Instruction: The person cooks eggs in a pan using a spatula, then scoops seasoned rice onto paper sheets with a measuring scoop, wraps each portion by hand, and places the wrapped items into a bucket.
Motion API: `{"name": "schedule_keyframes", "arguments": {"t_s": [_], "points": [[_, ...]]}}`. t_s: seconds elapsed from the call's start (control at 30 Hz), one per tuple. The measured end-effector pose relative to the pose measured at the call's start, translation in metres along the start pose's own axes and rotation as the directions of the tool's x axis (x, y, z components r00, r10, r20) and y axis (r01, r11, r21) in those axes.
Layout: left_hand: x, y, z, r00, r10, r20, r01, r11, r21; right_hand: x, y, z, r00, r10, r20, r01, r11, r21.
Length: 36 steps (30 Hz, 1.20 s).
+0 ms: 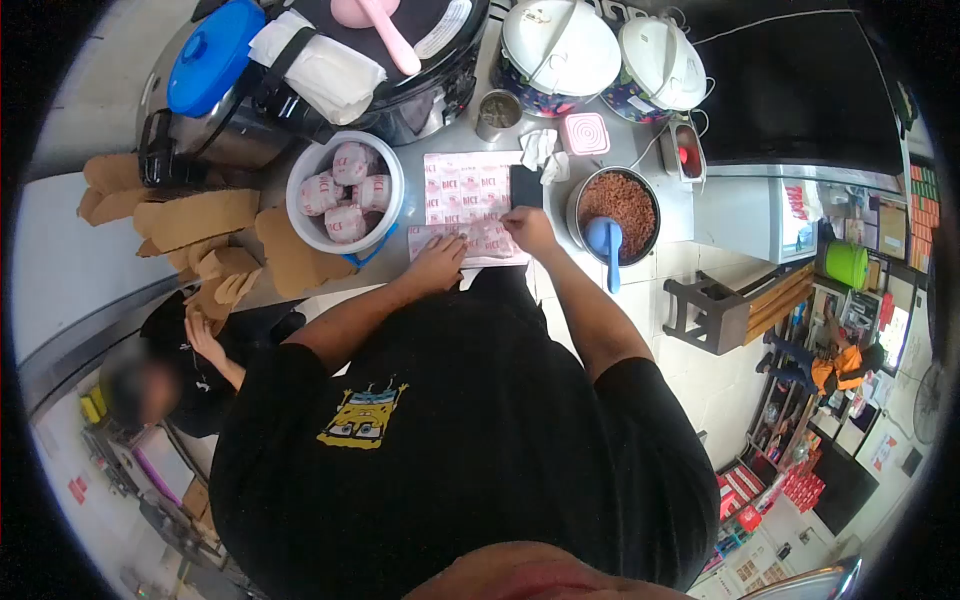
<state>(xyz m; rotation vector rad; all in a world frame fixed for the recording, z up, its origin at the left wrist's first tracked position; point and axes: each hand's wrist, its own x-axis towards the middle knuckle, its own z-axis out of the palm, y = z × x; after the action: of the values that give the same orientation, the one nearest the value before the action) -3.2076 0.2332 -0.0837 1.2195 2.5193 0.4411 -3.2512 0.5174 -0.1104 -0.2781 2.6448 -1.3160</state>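
A stack of white wrapping paper with red print [468, 185] lies on the metal table in front of me. Its near part is folded over into a flat bundle, and what is inside is hidden. My left hand [437, 265] rests on the left side of the folded paper, fingers stretched out over it. At the right end, my right hand [530, 232] pinches the paper's edge. To the left, a white bucket [297, 205] holds several wrapped bundles [345, 224] in the same paper. A pot of reddish-brown grain [625, 195] stands on the right with a blue scoop [604, 238] in it.
Brown cardboard pieces [205, 220] lie at the left. Behind are a large dark cooker [425, 105], two lidded patterned pots [560, 50], a metal cup [498, 115] and a pink box [584, 134]. Another person's hand [205, 340] is at lower left; a stool [710, 315] stands right.
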Motion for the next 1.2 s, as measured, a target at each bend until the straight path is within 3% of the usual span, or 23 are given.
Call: {"name": "schedule_keyframes", "arguments": {"t_s": [0.03, 0.1, 0.13, 0.17, 0.23, 0.27, 0.3, 0.37, 0.4, 0.47, 0.5, 0.57, 0.6, 0.67, 0.7, 0.77, 0.9, 0.97, 1.0, 1.1, 1.17, 1.2], "points": [[-0.001, -0.001, 0.000, 1.000, -0.004, -0.004, 0.004, 1.000, -0.020, 0.001, 0.003, -0.002, 1.000, 0.004, -0.001, -0.004, 1.000, -0.001], [-0.001, 0.000, -0.003, 1.000, -0.009, 0.017, 0.010, 0.999, -0.040, 0.006, 0.004, -0.008, 0.992, 0.096, 0.078, -0.110, 0.975, 0.196], [0.000, 0.000, -0.005, 0.999, -0.018, 0.037, 0.020, 0.998, -0.060, 0.007, -0.004, -0.012, 0.976, 0.196, 0.100, -0.207, 0.971, 0.121], [0.000, 0.000, -0.005, 0.999, -0.019, 0.034, 0.021, 0.998, -0.060, 0.009, -0.003, -0.011, 0.976, 0.194, 0.101, -0.206, 0.971, 0.118], [-0.002, 0.001, -0.002, 0.999, -0.031, 0.010, 0.032, 0.999, -0.043, 0.010, 0.013, -0.001, 0.973, 0.069, 0.221, -0.073, 0.997, 0.009], [-0.002, 0.002, -0.002, 0.999, -0.033, 0.007, 0.033, 0.999, -0.043, 0.014, 0.026, 0.007, 0.972, -0.123, 0.198, 0.115, 0.992, 0.052], [-0.002, 0.003, -0.005, 0.999, -0.044, 0.029, 0.045, 0.998, -0.052, 0.016, 0.029, 0.008, 0.972, -0.125, 0.201, 0.118, 0.992, 0.049], [-0.001, 0.005, -0.006, 0.997, -0.058, 0.050, 0.061, 0.996, -0.061, 0.017, 0.033, 0.009, 0.932, 0.257, 0.255, -0.263, 0.965, -0.010], [-0.002, 0.005, -0.004, 0.997, -0.067, 0.042, 0.069, 0.996, -0.058, 0.016, 0.029, 0.005, 0.932, 0.256, 0.257, -0.262, 0.965, -0.010], [-0.004, 0.006, -0.001, 0.996, -0.075, 0.037, 0.077, 0.995, -0.056, 0.007, 0.017, -0.007, 0.970, 0.230, 0.077, -0.227, 0.973, -0.051], [-0.004, 0.007, -0.001, 0.998, -0.062, -0.002, 0.061, 0.996, -0.067, 0.002, 0.017, -0.007, 0.970, 0.231, 0.078, -0.228, 0.972, -0.051], [-0.002, 0.008, -0.001, 0.998, -0.046, -0.044, 0.043, 0.996, -0.076, -0.004, 0.016, -0.008, 0.954, 0.235, -0.187, -0.271, 0.942, -0.198], [0.000, 0.010, -0.004, 0.995, -0.071, -0.073, 0.063, 0.992, -0.108, -0.006, 0.010, -0.008, 0.954, 0.234, -0.187, -0.271, 0.942, -0.200], [0.001, 0.012, -0.006, 0.990, -0.103, -0.100, 0.088, 0.985, -0.146, -0.010, -0.032, -0.008, 0.971, -0.098, -0.217, 0.043, 0.968, -0.246], [0.000, 0.011, -0.006, 0.981, -0.138, -0.139, 0.112, 0.978, -0.175, -0.016, -0.060, -0.009, 0.952, -0.291, -0.096, 0.259, 0.931, -0.255], [-0.003, 0.008, 0.000, 0.969, -0.178, -0.174, 0.140, 0.968, -0.208, -0.036, -0.067, 0.019, 0.975, -0.219, 0.037, 0.221, 0.940, -0.259], [-0.018, -0.022, 0.044, 0.947, -0.284, -0.151, 0.226, 0.921, -0.316, -0.061, -0.017, 0.053, 0.988, -0.153, 0.036, 0.157, 0.962, -0.221], [-0.026, -0.034, 0.065, 0.933, -0.339, -0.118, 0.282, 0.895, -0.345, -0.062, 0.010, 0.067, 0.932, -0.359, -0.042, 0.318, 0.869, -0.379], [-0.028, -0.044, 0.075, 0.938, -0.303, -0.167, 0.227, 0.904, -0.363, -0.060, 0.011, 0.067, 0.932, -0.360, -0.036, 0.321, 0.871, -0.371], [-0.023, -0.062, 0.075, 0.930, -0.301, -0.213, 0.185, 0.880, -0.437, -0.046, 0.006, 0.063, 0.959, -0.283, -0.027, 0.254, 0.895, -0.368], [-0.016, -0.064, 0.057, 0.920, -0.334, -0.206, 0.197, 0.847, -0.494, -0.034, -0.001, 0.060, 0.993, -0.116, 0.000, 0.111, 0.949, -0.294], [-0.010, -0.060, 0.038, 0.902, -0.416, -0.120, 0.294, 0.792, -0.535, -0.026, -0.010, 0.058, 0.993, 0.088, 0.076, -0.054, 0.929, -0.367]]}}
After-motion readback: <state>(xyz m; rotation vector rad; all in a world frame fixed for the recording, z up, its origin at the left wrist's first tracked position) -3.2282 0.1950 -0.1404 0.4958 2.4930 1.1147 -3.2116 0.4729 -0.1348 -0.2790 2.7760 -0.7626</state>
